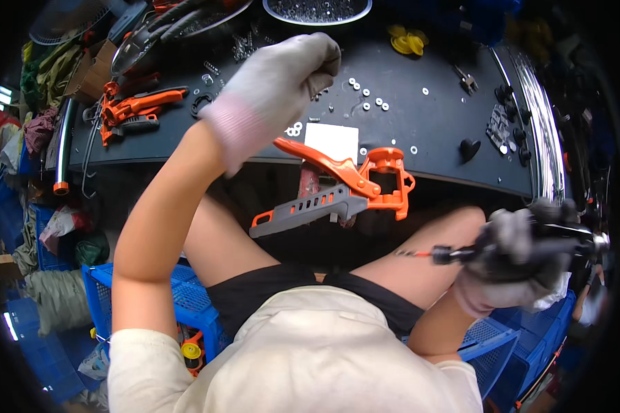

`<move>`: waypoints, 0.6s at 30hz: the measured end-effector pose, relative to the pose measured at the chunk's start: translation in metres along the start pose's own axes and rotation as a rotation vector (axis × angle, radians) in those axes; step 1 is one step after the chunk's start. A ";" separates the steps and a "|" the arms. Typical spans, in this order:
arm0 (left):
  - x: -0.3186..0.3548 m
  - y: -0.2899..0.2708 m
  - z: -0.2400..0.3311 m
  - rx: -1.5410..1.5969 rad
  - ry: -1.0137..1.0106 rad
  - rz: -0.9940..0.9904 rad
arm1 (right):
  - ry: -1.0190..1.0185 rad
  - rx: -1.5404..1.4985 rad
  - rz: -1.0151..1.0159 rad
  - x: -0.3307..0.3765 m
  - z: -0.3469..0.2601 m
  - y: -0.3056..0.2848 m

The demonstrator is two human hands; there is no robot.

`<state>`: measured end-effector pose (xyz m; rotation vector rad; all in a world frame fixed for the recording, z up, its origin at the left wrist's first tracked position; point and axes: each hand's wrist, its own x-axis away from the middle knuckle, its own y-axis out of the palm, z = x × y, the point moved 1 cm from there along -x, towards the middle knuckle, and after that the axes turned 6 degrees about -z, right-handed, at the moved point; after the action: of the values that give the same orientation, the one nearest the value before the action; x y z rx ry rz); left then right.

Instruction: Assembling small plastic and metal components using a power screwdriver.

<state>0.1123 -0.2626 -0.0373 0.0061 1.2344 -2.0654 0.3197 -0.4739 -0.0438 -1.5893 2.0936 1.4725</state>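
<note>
My left hand [279, 79], in a pale grey glove with a pink cuff, hovers over the dark table with fingers curled together. What lies between its fingertips is hidden. Off to the right, my gloved right hand [520, 258] grips a black power driver [461, 255] with a thin bit pointing left; motion blurs it. Between my hands, at the table's near edge, sits an orange and grey caulking gun handle [358, 182], its trigger and long grip pointing left. Neither hand touches it. Behind it is a white square [332, 141].
White washers [366, 93] and small springs are scattered on the table [434, 131]. More orange handles [141, 107] lie at the left. A bowl of small metal parts [317, 10] stands at the back, beside yellow pieces [408, 41]. Shiny metal rods [541, 124] line the right edge.
</note>
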 end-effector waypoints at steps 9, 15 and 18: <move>0.093 0.023 0.088 1.185 -0.465 0.181 | 0.090 -0.261 0.078 -0.034 0.015 0.055; 0.114 0.047 0.082 1.758 -0.366 0.206 | 0.135 -0.289 0.105 -0.025 0.018 0.062; 0.112 0.050 0.086 1.730 -0.483 0.247 | 0.115 -0.286 0.151 -0.020 0.023 0.065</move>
<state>0.0874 -0.4072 -0.0675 0.3903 -0.9644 -2.0571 0.2673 -0.4460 -0.0041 -1.6775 2.1880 1.8443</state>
